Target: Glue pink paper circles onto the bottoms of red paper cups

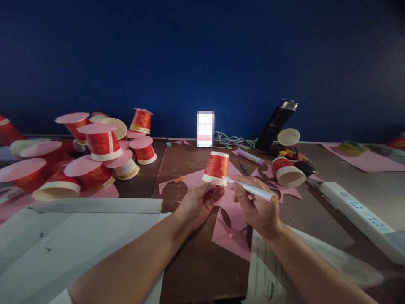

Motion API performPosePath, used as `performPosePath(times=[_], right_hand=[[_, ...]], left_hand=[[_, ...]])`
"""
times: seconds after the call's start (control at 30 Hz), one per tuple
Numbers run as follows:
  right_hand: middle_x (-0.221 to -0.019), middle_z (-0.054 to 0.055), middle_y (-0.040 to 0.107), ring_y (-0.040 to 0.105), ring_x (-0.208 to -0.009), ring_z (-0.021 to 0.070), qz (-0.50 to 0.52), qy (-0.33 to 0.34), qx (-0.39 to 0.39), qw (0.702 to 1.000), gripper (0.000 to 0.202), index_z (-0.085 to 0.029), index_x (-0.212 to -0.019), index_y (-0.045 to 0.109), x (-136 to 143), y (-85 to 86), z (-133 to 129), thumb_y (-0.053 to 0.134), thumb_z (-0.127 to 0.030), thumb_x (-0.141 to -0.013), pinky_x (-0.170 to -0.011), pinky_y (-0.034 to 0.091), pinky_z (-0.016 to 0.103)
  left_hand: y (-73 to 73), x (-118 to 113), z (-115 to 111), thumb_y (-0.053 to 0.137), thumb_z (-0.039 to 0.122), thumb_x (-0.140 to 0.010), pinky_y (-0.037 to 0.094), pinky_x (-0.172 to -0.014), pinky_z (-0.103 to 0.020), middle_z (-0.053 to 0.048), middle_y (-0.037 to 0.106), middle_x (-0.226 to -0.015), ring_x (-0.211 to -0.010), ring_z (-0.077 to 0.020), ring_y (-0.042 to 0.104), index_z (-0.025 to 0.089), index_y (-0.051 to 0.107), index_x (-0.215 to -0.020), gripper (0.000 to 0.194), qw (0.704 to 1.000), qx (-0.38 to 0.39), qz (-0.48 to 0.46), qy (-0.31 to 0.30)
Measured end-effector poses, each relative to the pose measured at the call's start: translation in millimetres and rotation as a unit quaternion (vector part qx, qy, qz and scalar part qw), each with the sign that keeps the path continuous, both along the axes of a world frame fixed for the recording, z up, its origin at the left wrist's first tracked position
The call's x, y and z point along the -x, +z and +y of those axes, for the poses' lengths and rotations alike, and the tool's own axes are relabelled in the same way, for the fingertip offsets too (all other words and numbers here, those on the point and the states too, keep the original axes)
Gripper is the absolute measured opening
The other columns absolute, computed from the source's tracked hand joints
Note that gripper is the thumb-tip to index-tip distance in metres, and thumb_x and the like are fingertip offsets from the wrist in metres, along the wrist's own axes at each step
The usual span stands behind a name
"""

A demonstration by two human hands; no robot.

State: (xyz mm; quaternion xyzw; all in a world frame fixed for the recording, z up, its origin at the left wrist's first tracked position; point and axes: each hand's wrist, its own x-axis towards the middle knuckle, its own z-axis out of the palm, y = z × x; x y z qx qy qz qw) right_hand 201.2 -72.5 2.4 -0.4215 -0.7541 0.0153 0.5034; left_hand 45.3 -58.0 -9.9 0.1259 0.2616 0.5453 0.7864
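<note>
My left hand (202,202) holds a red paper cup (217,165) by its white rim, thumb in front. The cup is upside down, its narrow base on top. My right hand (259,207) grips a white marker (253,189) with an orange end, its tip at the cup's lower right edge; I cannot tell whether it touches. Under the hands lie cut scraps of pink paper (234,211). An orange pen cap (178,179) rests on the table left of the cup.
Several red cups with pink paper discs (101,141) are piled at left. Behind stand a lit, blurred phone (205,128) and a black flask (275,124). A glue stick (249,157), scissors (243,168), a cup on its side (286,171) and a power strip (360,215) lie rightward.
</note>
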Motion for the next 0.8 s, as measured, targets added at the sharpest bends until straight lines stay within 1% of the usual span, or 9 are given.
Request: performPosePath(times=[0.13, 0.3, 0.57, 0.8], right_hand=[[-0.076, 0.001, 0.066, 0.061, -0.059, 0.0128, 0.002, 0.005, 0.0, 1.0, 0.021, -0.021, -0.107, 0.065, 0.0, -0.2, 0.8, 0.058, -0.016, -0.087, -0.069, 0.053, 0.032], [-0.076, 0.001, 0.066, 0.061, -0.057, 0.012, -0.012, 0.004, 0.004, 1.0, 0.022, -0.021, -0.106, 0.065, -1.1, -0.1, 1.5, 0.058, -0.014, -0.087, -0.062, 0.051, 0.029], [-0.078, 0.001, 0.065, 0.06, -0.054, 0.0103, -0.01, 0.019, 0.029, 0.999, 0.021, -0.02, -0.105, 0.065, -0.9, -1.0, 0.1, 0.056, -0.014, -0.087, -0.055, 0.049, 0.025], [-0.076, 0.001, 0.066, 0.059, -0.052, 0.0098, -0.018, 0.015, 0.031, 0.999, 0.017, -0.019, -0.101, 0.066, -0.2, 1.0, -0.8, 0.055, -0.015, -0.088, -0.055, 0.049, 0.024]], left_hand=[[-2.1, -0.4, 1.0, 0.067, 0.007, -0.075, 0.055, -0.074, -0.021, -0.007, 0.068, -0.074, -0.067, -0.0091, 0.063, 0.005, 0.069, -0.077, 0.004, 1.0, -0.009, 0.004, -0.004], [-5.5, -1.1, 1.9, 0.072, 0.009, -0.072, 0.052, -0.068, -0.018, -0.004, 0.067, -0.074, -0.066, -0.0077, 0.061, 0.007, 0.069, -0.08, 0.009, 1.0, -0.019, 0.01, -0.001], [-7.2, -1.3, 2.6, 0.076, 0.011, -0.068, 0.05, -0.07, -0.02, -0.003, 0.066, -0.074, -0.067, -0.008, 0.06, 0.008, 0.069, -0.08, 0.014, 1.0, -0.017, 0.018, 0.009], [-5.4, -1.3, 2.9, 0.076, 0.012, -0.067, 0.049, -0.07, -0.021, -0.003, 0.065, -0.073, -0.067, -0.0085, 0.059, 0.008, 0.069, -0.08, 0.015, 1.0, -0.014, 0.021, 0.008]])
